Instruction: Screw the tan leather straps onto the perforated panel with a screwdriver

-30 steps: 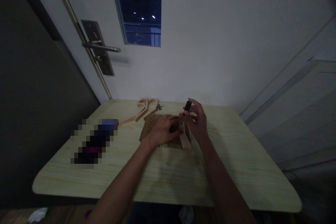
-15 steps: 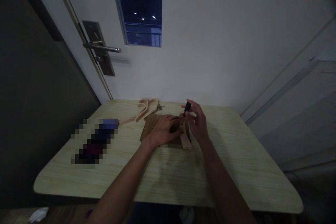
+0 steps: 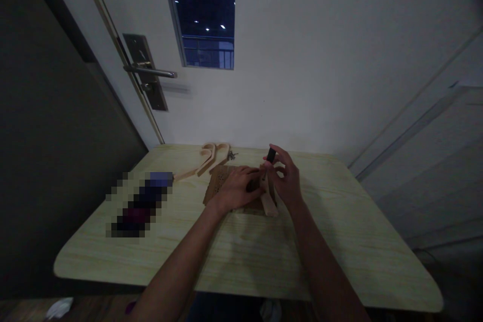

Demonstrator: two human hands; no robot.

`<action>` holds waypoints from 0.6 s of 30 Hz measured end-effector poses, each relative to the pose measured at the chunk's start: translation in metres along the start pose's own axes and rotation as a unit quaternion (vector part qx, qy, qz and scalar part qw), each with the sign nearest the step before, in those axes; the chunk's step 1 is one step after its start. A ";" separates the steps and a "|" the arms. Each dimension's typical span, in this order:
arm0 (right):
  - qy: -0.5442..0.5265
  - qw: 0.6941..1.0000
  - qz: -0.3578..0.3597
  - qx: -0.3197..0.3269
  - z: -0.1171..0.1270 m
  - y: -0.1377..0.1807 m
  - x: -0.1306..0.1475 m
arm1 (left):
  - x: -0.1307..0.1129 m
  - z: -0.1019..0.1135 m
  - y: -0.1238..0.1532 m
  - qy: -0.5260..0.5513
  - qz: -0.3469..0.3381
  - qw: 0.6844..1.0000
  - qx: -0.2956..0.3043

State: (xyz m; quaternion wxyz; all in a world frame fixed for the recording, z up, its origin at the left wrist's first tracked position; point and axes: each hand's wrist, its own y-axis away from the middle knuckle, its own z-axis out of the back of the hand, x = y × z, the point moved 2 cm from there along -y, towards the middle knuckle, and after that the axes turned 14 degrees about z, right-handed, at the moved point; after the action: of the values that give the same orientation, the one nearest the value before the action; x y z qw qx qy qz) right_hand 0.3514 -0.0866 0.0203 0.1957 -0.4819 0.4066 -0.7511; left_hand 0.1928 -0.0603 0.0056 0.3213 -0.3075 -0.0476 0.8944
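My right hand (image 3: 286,175) is closed around a small screwdriver with a black handle (image 3: 271,154), held tilted with its shaft pointing down. Below its tip lies a pale wooden piece (image 3: 268,205) on top of a brown wooden board (image 3: 213,185) with small cut-out holes. My left hand (image 3: 239,187) presses on the board, its thumb and fingers reaching round to the pale piece and bracing it. Whether a screw sits under the tip is too small and dark to make out.
Curved pale wooden pieces (image 3: 206,158) lie at the back of the table (image 3: 158,256), beside a small heap of screws (image 3: 233,155). On the left is a blurred-out dark object (image 3: 141,204). A white door with a metal handle (image 3: 151,71) stands behind the table.
My right fingers have shifted slightly on the black screwdriver handle. My left hand keeps its place on the board. The whole view has moved a little.
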 end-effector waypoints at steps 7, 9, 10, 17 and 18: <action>-0.041 0.999 -0.002 -0.003 0.002 0.000 0.002 | -0.001 0.001 0.001 0.005 -0.005 1.000 -0.007; -0.033 0.999 -0.005 -0.009 0.002 0.000 0.001 | -0.001 0.001 0.001 0.002 -0.003 1.000 -0.005; -0.027 1.000 -0.005 -0.013 0.002 -0.001 0.000 | 0.000 0.000 0.001 0.000 -0.001 1.000 -0.004; 0.030 0.999 0.029 -0.034 0.002 -0.003 0.002 | 0.000 0.000 0.000 0.007 0.001 1.000 0.000; 0.035 0.998 0.038 -0.035 0.002 -0.003 0.002 | 0.000 0.000 0.000 0.007 0.001 1.000 0.002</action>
State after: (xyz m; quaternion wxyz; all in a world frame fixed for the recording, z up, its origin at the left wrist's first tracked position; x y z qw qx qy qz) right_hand 0.3523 -0.0871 0.0246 0.1926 -0.4460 0.4569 -0.7452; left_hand 0.1925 -0.0606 0.0059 0.3211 -0.3131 -0.0430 0.8927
